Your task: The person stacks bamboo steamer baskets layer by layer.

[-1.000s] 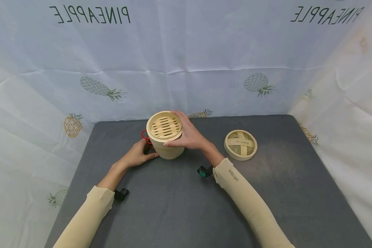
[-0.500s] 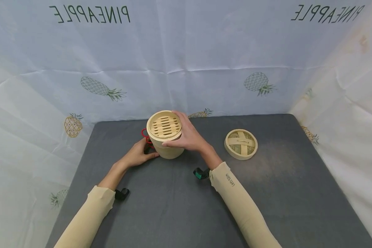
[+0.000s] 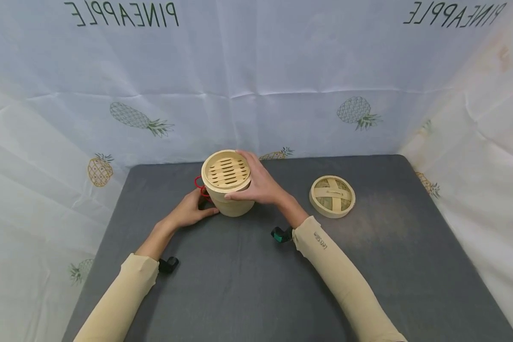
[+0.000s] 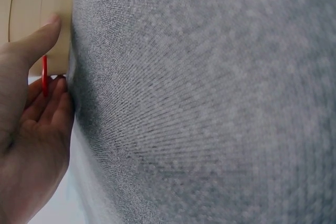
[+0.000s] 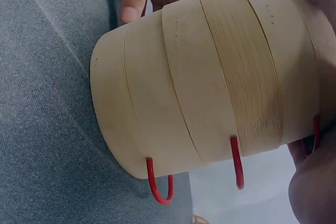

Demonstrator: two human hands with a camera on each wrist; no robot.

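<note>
A round bamboo steamer (image 3: 227,173), several tiers high with a slatted surface on top, stands on the table near its back edge. My right hand (image 3: 261,183) grips the upper tier from the right, thumb on the near side and fingers at the far rim. Low on the left side, my left hand (image 3: 189,210) holds the bottom tier between thumb and fingers; in the left wrist view its fingertips lie by a red handle (image 4: 45,74). Red handles (image 5: 237,163) also stick out from the tiers in the right wrist view. Further right lies the woven bamboo lid (image 3: 332,196).
The dark grey table (image 3: 243,275) reaches back to a white curtain (image 3: 256,57) printed with pineapples. A black wrist camera (image 3: 168,265) sits at the left wrist, and another camera (image 3: 280,234) at the right.
The right forearm and wrist swing slightly left, then back right, while the hand keeps its grip on the steamer. The left hand and the steamer stay in place; the whole view shifts slightly.
</note>
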